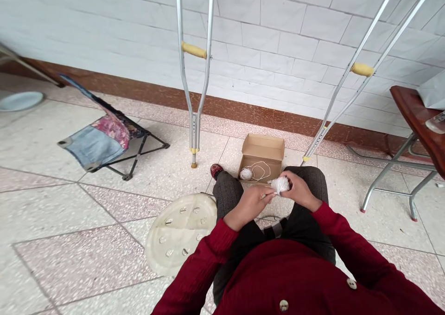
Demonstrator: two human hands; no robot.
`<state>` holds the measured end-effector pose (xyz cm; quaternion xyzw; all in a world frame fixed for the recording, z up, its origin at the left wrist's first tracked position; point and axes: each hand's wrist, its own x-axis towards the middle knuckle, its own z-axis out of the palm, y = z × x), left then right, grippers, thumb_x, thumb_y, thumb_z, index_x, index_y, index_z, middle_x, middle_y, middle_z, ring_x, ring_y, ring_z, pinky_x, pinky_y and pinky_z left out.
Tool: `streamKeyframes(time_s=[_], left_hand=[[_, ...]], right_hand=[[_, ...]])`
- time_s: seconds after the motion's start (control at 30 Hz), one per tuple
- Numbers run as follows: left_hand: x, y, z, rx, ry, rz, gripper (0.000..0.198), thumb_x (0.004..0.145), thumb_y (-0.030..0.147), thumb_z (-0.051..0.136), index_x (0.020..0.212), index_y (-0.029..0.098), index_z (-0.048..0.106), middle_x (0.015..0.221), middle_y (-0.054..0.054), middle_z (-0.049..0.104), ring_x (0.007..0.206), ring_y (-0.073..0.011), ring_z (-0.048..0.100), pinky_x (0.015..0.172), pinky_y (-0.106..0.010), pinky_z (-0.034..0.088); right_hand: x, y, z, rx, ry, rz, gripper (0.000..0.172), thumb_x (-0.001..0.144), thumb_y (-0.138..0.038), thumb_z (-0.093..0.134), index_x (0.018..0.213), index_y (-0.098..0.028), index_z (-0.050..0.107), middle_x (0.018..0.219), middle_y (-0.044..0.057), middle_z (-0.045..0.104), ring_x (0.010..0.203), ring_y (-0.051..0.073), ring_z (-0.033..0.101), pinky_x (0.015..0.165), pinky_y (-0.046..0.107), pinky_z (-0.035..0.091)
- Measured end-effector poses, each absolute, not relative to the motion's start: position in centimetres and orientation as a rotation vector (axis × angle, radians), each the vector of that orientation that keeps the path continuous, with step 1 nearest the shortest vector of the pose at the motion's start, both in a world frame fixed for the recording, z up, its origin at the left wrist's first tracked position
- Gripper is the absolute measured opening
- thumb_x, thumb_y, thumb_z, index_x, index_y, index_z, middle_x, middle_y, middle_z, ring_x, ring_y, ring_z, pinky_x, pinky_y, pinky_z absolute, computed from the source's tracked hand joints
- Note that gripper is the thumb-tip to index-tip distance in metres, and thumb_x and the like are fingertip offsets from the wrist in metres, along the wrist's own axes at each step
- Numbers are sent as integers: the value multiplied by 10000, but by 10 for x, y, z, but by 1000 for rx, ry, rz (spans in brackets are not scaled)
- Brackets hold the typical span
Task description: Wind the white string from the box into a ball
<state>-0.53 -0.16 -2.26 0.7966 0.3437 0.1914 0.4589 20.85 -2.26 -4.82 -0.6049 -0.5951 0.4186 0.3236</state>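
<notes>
A ball of white yarn (281, 185) is held above my lap, between my knees. My right hand (299, 189) grips it from the right side, fingers curled round it. On the ball's left, my left hand (253, 201) is closed in a pinch on the yarn at the ball's edge; its fingertips touch the ball. Just beyond my hands an open cardboard box (263, 147) stands on the floor. A second, smaller ball of white yarn (246, 174) lies inside it, with a loose looping strand (261, 169) beside it.
Two metal crutches with yellow grips, a left one (193, 134) and a right one (333, 106), lean against the tiled wall. A folding stool (97, 143) stands at left. A round pale plastic stool top (181, 231) is by my left leg. At right is a brown table (417, 115).
</notes>
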Motion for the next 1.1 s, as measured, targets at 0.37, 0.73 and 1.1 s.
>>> streamKeyframes(time_s=[0.37, 0.73, 1.1], left_hand=[[25, -3, -59, 1773, 862, 472, 345, 902, 291, 491, 620, 153, 636, 637, 1, 631, 646, -133, 552, 661, -234, 384], [12, -13, -34, 2046, 846, 323, 357, 929, 287, 476, 607, 172, 580, 600, -5, 591, 623, -145, 544, 640, -250, 360], [5, 9, -9, 2402, 774, 524, 255, 949, 223, 480, 819, 201, 698, 855, -46, 705, 880, -193, 613, 1065, -408, 312]], right_hand=[[215, -51, -1, -1205, -899, 1549, 454, 670, -214, 737, 1084, -243, 553, 927, 12, 627, 710, 147, 596, 539, 233, 489], [218, -15, -25, -1431, -885, 1130, 508, 599, -241, 721, 1046, -224, 481, 848, -10, 604, 660, 142, 572, 515, 239, 474], [208, -40, -61, -1372, -1306, 1516, 490, 584, -172, 736, 1050, -216, 589, 793, -32, 586, 681, 137, 542, 615, 255, 447]])
